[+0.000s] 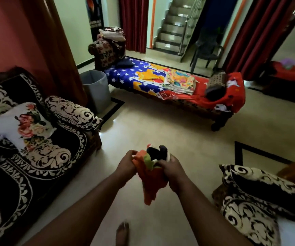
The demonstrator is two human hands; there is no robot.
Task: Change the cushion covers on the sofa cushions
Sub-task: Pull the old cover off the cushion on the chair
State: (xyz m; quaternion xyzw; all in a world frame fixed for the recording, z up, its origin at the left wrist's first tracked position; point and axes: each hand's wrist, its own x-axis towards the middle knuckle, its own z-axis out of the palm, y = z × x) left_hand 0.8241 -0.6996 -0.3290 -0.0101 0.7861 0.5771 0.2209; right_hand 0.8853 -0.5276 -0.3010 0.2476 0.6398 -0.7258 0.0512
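Note:
A bunched-up orange cushion cover (152,181) with green, black and white patches hangs between my hands above the floor. My left hand (126,165) grips its left side and my right hand (171,170) grips its right side. A white cushion with a rose print (21,126) leans on the black-and-cream patterned sofa (36,167) at the left.
A daybed (169,86) with a star-print sheet and folded cloths stands across the room. A grey bin (97,87) sits beside it. An armchair (260,197) in the same pattern is at the lower right. My bare foot (122,233) is on the tiled floor. Stairs and a plastic chair lie beyond.

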